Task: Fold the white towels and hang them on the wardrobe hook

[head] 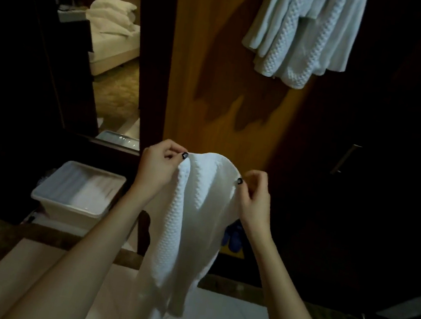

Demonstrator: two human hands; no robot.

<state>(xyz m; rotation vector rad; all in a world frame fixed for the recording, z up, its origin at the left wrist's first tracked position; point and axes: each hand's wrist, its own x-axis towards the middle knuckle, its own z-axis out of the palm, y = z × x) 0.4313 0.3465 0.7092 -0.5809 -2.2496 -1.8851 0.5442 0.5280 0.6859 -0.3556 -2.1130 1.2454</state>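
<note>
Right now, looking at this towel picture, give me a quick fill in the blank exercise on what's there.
1. The left hand and right hand pinch the white towel at its ____ edge.
2. The plastic bin stands on the person's ____ side.
3. The slippers on the floor beyond the towel are coloured ____.
4. The hanging towels are ____ the hands, to the right.
Missing words: top; left; blue; above.

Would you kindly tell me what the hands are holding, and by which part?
A white towel, pinched at its top edge: the left hand at one end, the right hand at the other.
</note>
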